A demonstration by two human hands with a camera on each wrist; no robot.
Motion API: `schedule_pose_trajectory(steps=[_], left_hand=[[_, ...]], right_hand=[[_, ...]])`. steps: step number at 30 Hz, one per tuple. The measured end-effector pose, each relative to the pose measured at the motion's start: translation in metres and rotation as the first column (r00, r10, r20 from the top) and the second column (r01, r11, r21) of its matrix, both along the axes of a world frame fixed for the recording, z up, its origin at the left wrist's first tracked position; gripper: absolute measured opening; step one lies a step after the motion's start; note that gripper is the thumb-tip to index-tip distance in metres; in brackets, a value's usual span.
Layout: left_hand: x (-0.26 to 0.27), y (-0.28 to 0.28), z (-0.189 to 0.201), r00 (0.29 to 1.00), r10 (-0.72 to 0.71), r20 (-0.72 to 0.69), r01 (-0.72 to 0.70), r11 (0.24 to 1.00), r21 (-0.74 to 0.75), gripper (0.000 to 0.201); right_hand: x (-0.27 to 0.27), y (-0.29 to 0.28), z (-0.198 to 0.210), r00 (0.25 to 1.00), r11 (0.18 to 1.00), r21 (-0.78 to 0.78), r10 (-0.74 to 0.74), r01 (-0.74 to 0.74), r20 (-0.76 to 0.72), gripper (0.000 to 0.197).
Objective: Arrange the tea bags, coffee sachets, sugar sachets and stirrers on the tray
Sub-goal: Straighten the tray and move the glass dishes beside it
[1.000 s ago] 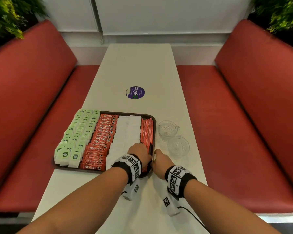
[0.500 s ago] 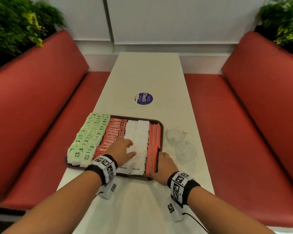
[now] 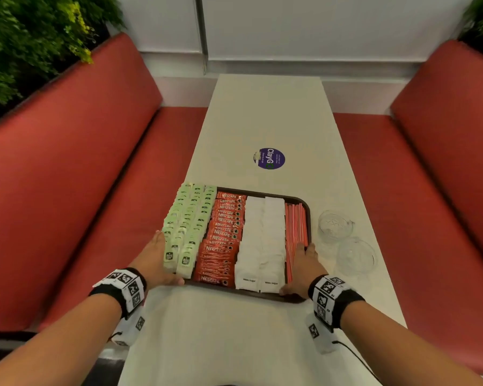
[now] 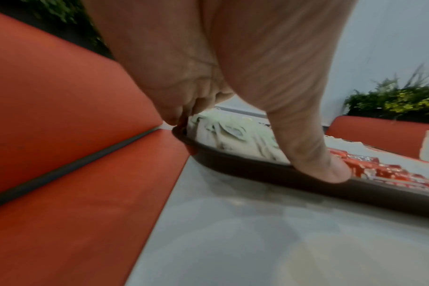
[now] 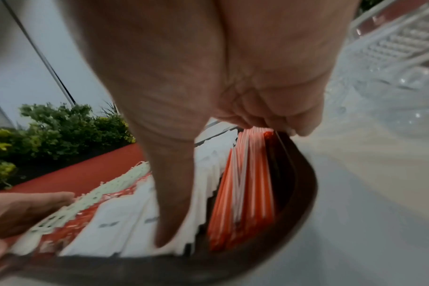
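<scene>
tray [image 3: 304, 203] sat at the table's [image 3: 268, 112] near left edge, packed left to right with tea bags [image 3: 188, 218], coffee sachets [image 3: 223, 235], sugar sachets [image 3: 262, 240], stirrers [image 3: 296, 224] | left hand [image 3: 154, 260] gripped the tray's left rim, thumb on the near rim, fingers curled | right hand [image 3: 303, 267] gripped the right rim, thumb on the sugar sachets | two glass cups [image 3: 332, 225] just right of the tray

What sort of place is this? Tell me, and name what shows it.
Most likely a café or canteen booth. Red padded bench seats flank a long narrow table, a brown serving tray holds rows of Nescafé coffee sachets and sugar sachets, and two glass cups stand beside it.
</scene>
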State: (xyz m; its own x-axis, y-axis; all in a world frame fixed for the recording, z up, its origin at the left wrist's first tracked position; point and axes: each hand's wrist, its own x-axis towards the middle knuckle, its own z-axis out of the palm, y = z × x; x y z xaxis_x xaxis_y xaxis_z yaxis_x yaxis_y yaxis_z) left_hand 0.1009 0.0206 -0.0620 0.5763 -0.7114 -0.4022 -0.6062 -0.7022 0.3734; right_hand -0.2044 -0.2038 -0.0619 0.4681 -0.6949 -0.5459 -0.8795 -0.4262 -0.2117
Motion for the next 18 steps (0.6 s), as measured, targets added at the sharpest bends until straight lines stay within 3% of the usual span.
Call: schedule_pose_trajectory(steps=[3,7,14,18], left_hand=[[0.014,-0.002,-0.026,0.999,0.032,-0.025,-0.033,0.999,-0.040,0.163],[0.020,-0.016,-0.022,0.999,-0.010,-0.037,0.008,0.998,-0.063,0.165],[0.035,-0.058,-0.012,0.997,0.033,-0.068,-0.037,0.998,-0.055,0.159],[0.044,-0.083,-0.007,0.999,0.028,-0.046,-0.029,0.999,-0.024,0.159]], right_hand=[[0.005,-0.010,0.003,0.998,0.999,0.040,0.033,-0.031,-0.061,0.165],[0.013,-0.017,0.001,0.991,0.998,0.026,0.054,-0.051,-0.122,0.172],[0.047,-0.052,0.006,0.996,0.997,-0.064,-0.052,0.047,-0.078,0.149],[0.063,-0.068,0.006,0.989,0.992,-0.111,-0.075,0.061,-0.128,0.141]])
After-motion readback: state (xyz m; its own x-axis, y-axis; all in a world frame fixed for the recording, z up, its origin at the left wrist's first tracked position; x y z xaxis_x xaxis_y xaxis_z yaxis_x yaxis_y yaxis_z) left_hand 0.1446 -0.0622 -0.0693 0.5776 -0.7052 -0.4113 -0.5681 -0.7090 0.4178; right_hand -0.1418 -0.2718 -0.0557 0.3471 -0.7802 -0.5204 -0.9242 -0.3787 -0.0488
